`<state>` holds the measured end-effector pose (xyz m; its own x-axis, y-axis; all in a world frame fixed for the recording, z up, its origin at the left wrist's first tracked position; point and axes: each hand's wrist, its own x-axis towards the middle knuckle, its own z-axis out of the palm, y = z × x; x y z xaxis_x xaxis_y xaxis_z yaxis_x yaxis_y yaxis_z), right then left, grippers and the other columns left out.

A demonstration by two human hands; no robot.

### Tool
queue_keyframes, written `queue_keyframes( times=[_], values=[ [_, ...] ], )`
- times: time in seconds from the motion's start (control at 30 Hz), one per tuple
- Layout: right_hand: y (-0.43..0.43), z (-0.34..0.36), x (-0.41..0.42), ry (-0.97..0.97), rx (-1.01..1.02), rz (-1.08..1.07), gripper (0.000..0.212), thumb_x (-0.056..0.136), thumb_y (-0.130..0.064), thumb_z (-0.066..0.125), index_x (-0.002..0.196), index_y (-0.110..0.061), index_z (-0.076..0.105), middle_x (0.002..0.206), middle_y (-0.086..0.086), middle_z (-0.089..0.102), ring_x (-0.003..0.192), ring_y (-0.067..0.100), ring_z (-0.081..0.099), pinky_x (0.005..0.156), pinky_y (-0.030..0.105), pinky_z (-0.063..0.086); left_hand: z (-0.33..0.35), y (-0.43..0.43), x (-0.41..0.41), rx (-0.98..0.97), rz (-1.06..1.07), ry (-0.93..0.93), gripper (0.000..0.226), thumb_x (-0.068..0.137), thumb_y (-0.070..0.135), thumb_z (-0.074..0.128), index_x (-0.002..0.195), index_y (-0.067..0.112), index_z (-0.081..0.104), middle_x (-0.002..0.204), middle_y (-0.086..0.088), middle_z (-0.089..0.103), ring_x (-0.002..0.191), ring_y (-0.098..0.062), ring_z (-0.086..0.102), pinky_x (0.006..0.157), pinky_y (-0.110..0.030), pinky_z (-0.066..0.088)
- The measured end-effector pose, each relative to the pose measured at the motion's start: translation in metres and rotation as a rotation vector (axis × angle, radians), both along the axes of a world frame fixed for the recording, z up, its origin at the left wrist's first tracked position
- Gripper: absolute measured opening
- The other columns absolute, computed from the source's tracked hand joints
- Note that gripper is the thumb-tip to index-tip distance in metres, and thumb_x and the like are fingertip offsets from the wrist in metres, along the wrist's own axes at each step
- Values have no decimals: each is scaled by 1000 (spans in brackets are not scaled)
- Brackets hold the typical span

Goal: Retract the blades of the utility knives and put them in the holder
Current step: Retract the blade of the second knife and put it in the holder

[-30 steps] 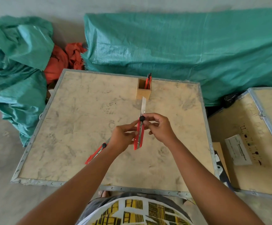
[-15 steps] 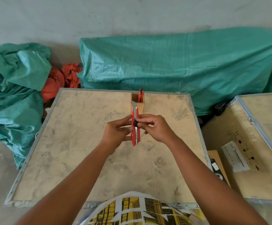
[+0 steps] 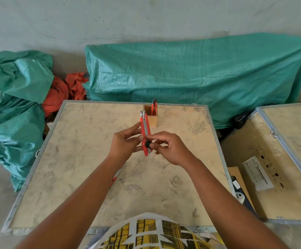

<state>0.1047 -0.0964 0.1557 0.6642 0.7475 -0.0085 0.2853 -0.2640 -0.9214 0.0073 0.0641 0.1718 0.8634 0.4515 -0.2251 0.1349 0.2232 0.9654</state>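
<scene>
A red utility knife (image 3: 144, 126) stands nearly upright above the middle of the wooden crate top (image 3: 85, 159). My left hand (image 3: 124, 142) grips its body from the left. My right hand (image 3: 169, 146) pinches the black slider knob low on the knife. Only a short blade tip shows at the knife's top end. A small wooden holder (image 3: 153, 118) stands at the far edge with knives (image 3: 154, 106) upright inside it. Another red knife (image 3: 114, 178) lies on the crate, mostly hidden under my left forearm.
A second crate (image 3: 271, 177) with a paper label sits to the right. Green tarps (image 3: 191, 74) cover things behind and left. An orange cloth (image 3: 60, 92) lies behind the far left corner. A dark box (image 3: 239, 193) sits in the gap between the crates.
The long blade has slid back into the knife's body. The black knob under my right fingers has travelled down the handle. The view has tilted up.
</scene>
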Motion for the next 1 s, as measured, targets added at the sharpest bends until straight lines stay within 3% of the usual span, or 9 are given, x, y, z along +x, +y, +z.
queue_keyframes(
  times=[0.17,0.3,0.47,0.63,0.87,1.0],
  values=[
    [0,2,3,-43,-31,-24,21,91,-14,73,110,-22,76,110,-3,70,92,9,70,78,29,62,5,-1,2,31,-40,7,46,90,-10,63,129,14,65,121,1,72,91,-19,77,70,-31,63],
    [5,3,2,-77,-35,-49,15,87,-17,77,102,-20,73,106,-2,69,90,8,70,83,29,58,5,0,6,29,-4,29,42,88,-11,64,120,16,70,123,-4,72,90,-14,77,71,-34,63],
    [2,7,5,-100,-33,5,26,91,-22,73,115,-31,74,107,-4,66,95,8,67,83,37,61,8,-2,8,-6,15,33,42,88,-13,62,124,8,67,106,6,76,83,-15,78,65,-27,62],
    [0,11,9,-99,-56,7,24,89,-23,75,110,-36,75,105,-4,65,95,10,66,83,44,59,8,-4,11,10,-17,48,38,90,-12,61,123,4,69,120,-2,72,91,-19,77,69,-30,62],
    [3,8,7,-97,-46,-41,16,86,-21,79,100,-24,72,106,-3,66,91,10,68,69,25,58,11,-5,16,46,-9,87,35,89,-7,64,119,10,72,120,0,73,86,-12,77,64,-28,61],
    [3,7,8,-108,-43,-38,30,89,-24,76,118,-28,71,110,-6,66,89,8,67,70,25,58,12,-2,17,14,19,90,36,90,-9,63,120,9,71,118,0,73,85,-15,78,63,-27,61]
  ],
)
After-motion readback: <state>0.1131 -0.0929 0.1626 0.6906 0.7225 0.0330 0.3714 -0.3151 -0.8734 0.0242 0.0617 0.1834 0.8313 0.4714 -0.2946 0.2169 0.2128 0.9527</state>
